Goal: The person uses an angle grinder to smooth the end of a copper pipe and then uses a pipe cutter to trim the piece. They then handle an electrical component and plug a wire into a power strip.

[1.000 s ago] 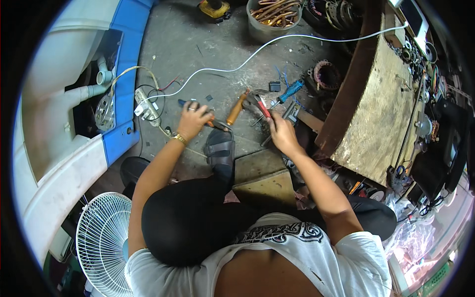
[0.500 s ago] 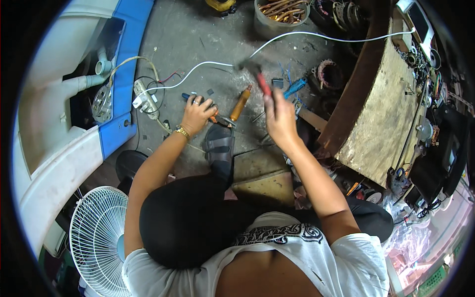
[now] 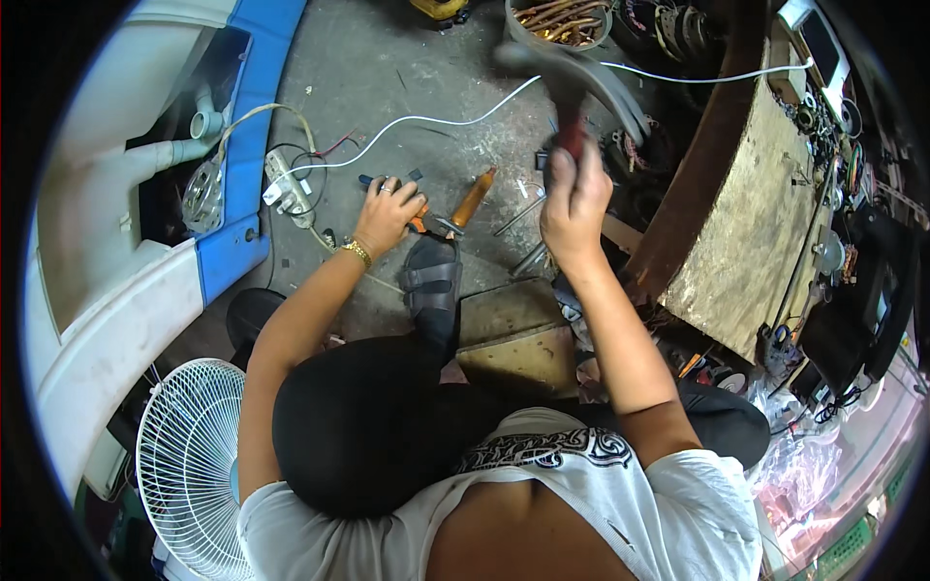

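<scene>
My right hand (image 3: 576, 203) grips a red-handled hammer (image 3: 572, 136), raised and blurred by motion. My left hand (image 3: 386, 215) is closed on an orange-and-dark pliers-like tool (image 3: 418, 222) just beside my sandalled foot (image 3: 429, 286); its metal end reaches over the toes, and whether anything is in it I cannot make out. An orange-brown wooden handle (image 3: 475, 194) lies on the concrete floor to the right of that tool. Thin metal rods (image 3: 518, 215) lie farther right, partly under my raised arm.
A white cable (image 3: 436, 119) crosses the floor from a power strip (image 3: 289, 198). A tub of copper pieces (image 3: 557, 29) and coils sit behind. A cluttered wooden bench (image 3: 722, 242) stands right, a white-blue casing (image 3: 126, 281) left, a white fan (image 3: 184, 455) lower left. Boards (image 3: 513, 353) lie below.
My right hand has risen and moved right with the hammer, whose head now blurs near the tub. My left hand has shifted only slightly, still on the same tool.
</scene>
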The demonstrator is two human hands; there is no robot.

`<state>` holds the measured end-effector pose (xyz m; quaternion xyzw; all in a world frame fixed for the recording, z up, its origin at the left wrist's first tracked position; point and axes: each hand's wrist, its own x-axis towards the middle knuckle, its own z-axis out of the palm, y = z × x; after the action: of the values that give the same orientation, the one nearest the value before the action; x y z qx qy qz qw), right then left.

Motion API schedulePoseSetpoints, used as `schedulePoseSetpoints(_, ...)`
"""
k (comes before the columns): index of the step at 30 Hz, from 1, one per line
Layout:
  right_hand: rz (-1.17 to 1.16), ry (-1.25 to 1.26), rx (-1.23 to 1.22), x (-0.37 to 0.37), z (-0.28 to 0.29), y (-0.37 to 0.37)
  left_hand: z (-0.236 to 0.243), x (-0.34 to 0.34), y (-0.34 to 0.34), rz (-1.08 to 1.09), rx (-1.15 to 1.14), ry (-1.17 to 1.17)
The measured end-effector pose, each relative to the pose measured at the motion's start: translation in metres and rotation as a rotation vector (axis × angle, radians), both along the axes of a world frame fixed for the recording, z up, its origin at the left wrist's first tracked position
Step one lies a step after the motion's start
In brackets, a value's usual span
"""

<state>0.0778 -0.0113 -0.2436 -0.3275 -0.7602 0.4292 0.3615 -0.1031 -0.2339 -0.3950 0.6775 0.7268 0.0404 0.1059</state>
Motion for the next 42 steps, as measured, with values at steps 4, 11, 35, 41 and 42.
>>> schedulePoseSetpoints(4,0.263,-0.722,-0.093,0.065,-0.112,-0.031,0.011,-0.003,0.022,-0.062,-0.020,-0.019)
schedulePoseSetpoints(11,0.106,-0.263,-0.195,-0.002,0.000,-0.003,-0.009,-0.009,-0.010,-0.023,-0.029,-0.008)
schedulePoseSetpoints(35,0.039,-0.750,-0.219,0.092,-0.130,-0.019,-0.016,-0.013,-0.015,0.899,-0.150,-1.238)
schedulePoseSetpoints(41,0.059,-0.846,-0.006,0.118,-0.153,-0.022,-0.016,0.006,-0.034,0.961,-0.241,-1.772)
schedulePoseSetpoints(42,0.070,-0.826,0.037,0.122,-0.158,-0.023,-0.011,0.013,-0.029,0.997,-0.242,-1.795)
